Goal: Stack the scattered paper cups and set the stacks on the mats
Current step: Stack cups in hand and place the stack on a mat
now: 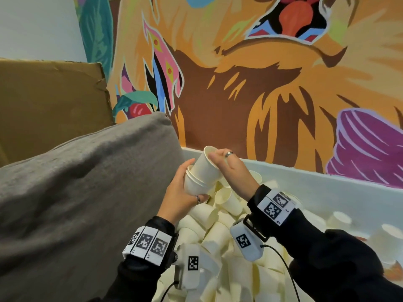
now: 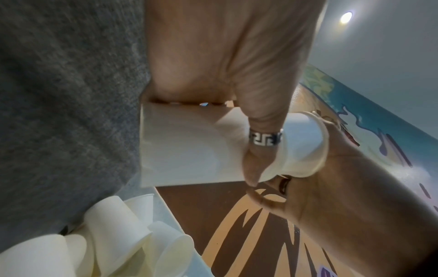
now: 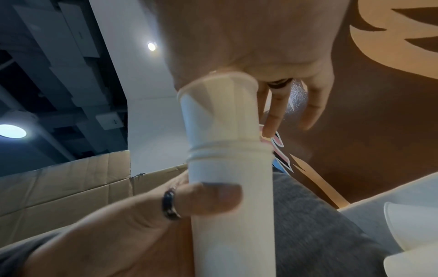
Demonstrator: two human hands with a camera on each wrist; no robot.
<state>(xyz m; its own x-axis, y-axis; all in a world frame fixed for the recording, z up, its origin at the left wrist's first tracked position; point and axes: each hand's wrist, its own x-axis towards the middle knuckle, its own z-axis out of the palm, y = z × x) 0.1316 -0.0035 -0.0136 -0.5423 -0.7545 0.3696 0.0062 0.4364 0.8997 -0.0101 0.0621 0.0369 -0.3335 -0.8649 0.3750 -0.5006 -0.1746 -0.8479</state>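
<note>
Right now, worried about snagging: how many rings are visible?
2. One ring on the thumb of the left hand, pressed on the cup stack; another ring on a finger of the right hand, by the top cup. Others may be hidden.

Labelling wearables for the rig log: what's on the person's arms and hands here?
Both arms wear black sleeves. Each wrist carries a white band of square black-and-white fiducial tags, plus a white camera pod bearing one more tag, with a thin black cable trailing from it. The left hand has a patterned silver ring on the thumb; the right hand has a silver ring on one finger.
</note>
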